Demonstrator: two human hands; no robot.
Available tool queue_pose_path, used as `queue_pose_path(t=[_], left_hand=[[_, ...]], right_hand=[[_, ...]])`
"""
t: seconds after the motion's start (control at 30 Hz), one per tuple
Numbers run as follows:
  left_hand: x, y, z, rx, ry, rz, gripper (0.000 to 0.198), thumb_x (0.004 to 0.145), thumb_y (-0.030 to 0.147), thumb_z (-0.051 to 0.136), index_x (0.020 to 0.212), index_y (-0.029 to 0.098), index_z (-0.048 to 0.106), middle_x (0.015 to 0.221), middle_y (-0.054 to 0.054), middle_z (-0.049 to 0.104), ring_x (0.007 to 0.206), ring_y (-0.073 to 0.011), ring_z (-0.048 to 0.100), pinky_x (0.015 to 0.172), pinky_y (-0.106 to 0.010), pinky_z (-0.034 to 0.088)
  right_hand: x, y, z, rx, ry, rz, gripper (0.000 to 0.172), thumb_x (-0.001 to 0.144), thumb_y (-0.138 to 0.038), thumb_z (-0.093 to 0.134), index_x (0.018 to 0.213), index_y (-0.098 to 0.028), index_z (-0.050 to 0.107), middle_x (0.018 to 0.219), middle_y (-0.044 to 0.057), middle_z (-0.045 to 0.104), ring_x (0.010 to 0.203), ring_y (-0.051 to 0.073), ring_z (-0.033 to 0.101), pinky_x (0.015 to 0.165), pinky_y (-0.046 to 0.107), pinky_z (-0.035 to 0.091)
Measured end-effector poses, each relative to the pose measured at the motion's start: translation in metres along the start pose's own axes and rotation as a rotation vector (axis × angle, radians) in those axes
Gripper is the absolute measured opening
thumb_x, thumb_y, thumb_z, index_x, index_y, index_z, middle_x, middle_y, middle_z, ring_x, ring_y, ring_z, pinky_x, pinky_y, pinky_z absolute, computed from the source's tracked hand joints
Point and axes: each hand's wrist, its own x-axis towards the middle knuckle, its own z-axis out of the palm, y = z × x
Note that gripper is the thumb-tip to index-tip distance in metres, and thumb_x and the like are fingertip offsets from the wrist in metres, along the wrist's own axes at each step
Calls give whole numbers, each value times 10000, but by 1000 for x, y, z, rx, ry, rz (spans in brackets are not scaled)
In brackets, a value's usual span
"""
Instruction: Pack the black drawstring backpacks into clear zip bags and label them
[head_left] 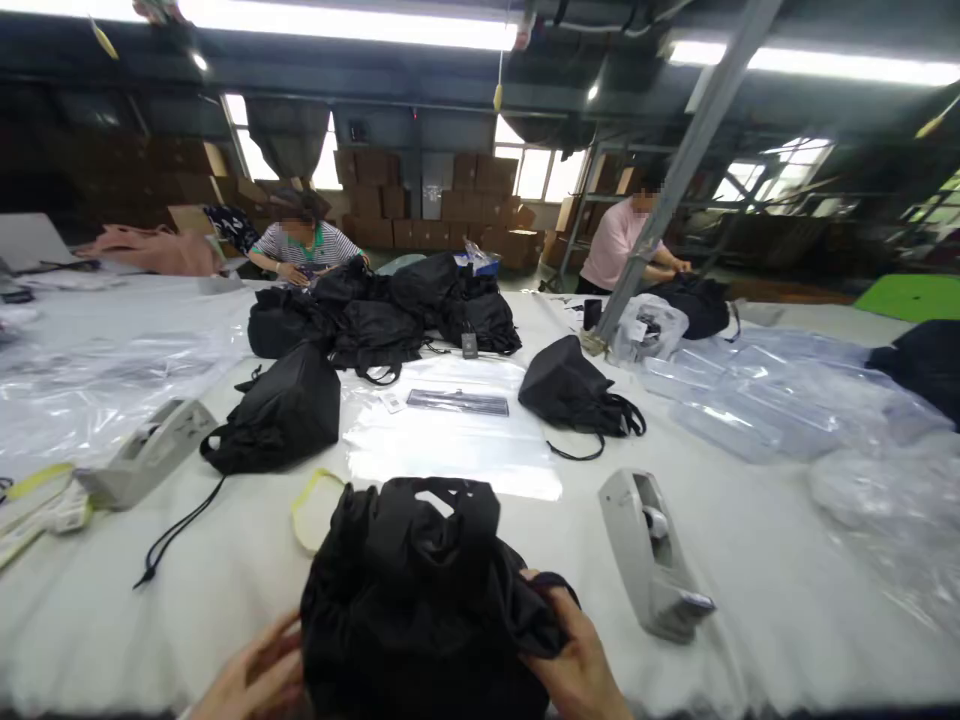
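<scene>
A black fabric drawstring bag (pixel 420 600) stands at the table's near edge, its strap handle looped at the top. My left hand (pixel 259 670) holds the bag's left side, fingers bent and pressed to the cloth, their tips partly hidden. On the right, my right hand (pixel 574 655) is closed around a gathered fold of the bag, thumb on top. A yellow band (pixel 315 512) lies just beyond the bag's left side. Farther back is a clear plastic bag (pixel 450 450) lying flat, with a dark printed strip on it.
Tape dispensers stand to the left (pixel 154 450) and right (pixel 656 555). Similar black bags lie left (pixel 289 410), right (pixel 574 390) and in a pile (pixel 390 310). Clear plastic sheets (pixel 780 390) spread rightward. A metal post (pixel 675 170) rises from the table. Two people work across it.
</scene>
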Motion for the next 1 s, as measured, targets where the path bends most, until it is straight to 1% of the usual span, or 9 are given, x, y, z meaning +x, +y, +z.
queue_pose_path(t=[0.07,0.13,0.2,0.33,0.43,0.57,0.7,0.87,1.0], left_hand=[[3,32,-23,33,237,115,548,525,646,778,1001,383,711,1055,-28,746,1136,-350,622,991,-477,498],[13,83,-25,143,257,270,588,586,671,730,1033,289,724,1010,-68,748,1116,-328,627,993,-408,494],[23,138,-1,234,38,399,599,675,669,651,1073,227,724,945,-84,748,961,-300,671,867,-361,541],[47,215,83,696,-483,430,331,621,424,767,884,222,766,807,-63,742,731,-240,662,668,-275,510],[68,232,136,1073,-731,398,224,524,294,794,723,201,753,690,-40,718,598,-199,620,555,-244,450],[93,233,166,1154,-770,366,113,509,218,748,521,154,656,480,6,601,450,-123,511,518,-233,400],[113,248,172,1036,-618,501,138,494,116,723,541,168,604,482,27,555,502,-132,512,564,-243,413],[126,284,177,682,-313,757,88,761,186,576,810,157,509,761,-18,593,720,-150,595,707,-281,456],[94,302,165,215,-362,997,193,747,175,602,797,178,415,1059,-96,615,922,-180,632,871,-382,482]], right_hand=[[-15,6,3,-44,-15,-3,308,739,-295,680,1040,-231,689,1055,103,700,1026,298,643,915,410,523],[-18,10,6,-56,-24,-34,310,739,-278,663,1046,-239,691,1097,107,692,1065,306,630,951,431,505],[-14,11,9,-49,-32,-60,309,743,-268,652,1048,-241,686,1089,102,693,1046,300,639,948,426,508],[-4,12,9,-67,-41,-79,322,759,-280,651,1077,-227,661,1066,95,694,1005,288,656,914,393,525],[1,12,6,-108,-14,-39,327,750,-292,676,1068,-220,652,1023,81,699,940,273,668,873,368,536],[16,7,5,-76,20,14,339,709,-289,729,1029,-216,648,951,40,697,881,244,657,812,329,536],[39,3,6,26,63,36,325,681,-325,768,963,-208,660,864,16,698,817,226,649,758,318,528],[72,4,10,123,114,46,454,653,-265,771,1089,-207,660,1015,34,720,981,250,645,917,375,483],[94,7,14,170,188,57,500,630,-256,770,1116,-200,663,1007,38,726,975,257,656,920,391,485]])
